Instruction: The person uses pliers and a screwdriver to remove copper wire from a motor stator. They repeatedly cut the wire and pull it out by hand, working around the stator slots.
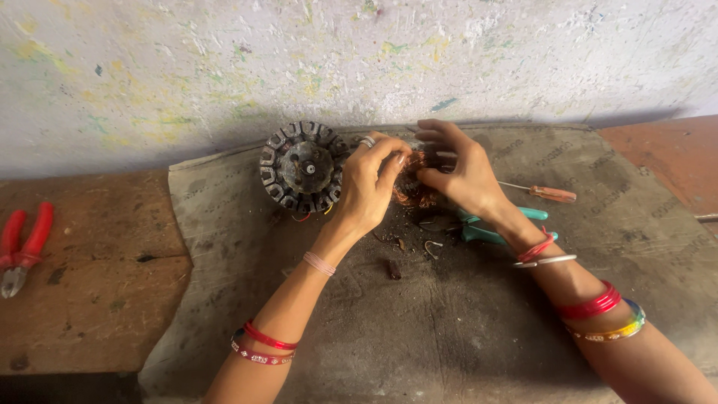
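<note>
Just above the centre of the frame, both hands meet on a tangle of copper wire (410, 185). The left hand (368, 187) comes up from the lower left, its fingers (393, 153) curled over the top of the tangle and pinched on it. The right hand (465, 173) comes in from the lower right, its fingers (432, 177) bent and closed on the tangle's right side, so the copper sits between the two sets of fingertips, mostly hidden by them.

Just left of the left hand, touching or nearly touching it, lies a round dark motor core (303, 167) with slots around its rim. Everything rests on a grey mat (449, 329) spread over the worktop (90, 299).

Under the right wrist lie teal-handled pliers (486, 228), and to the right of that hand a screwdriver with an orange handle (552, 194). Red-handled pliers (22, 251) lie well apart at the left edge. Small dark scraps (393, 269) dot the mat below the hands.
</note>
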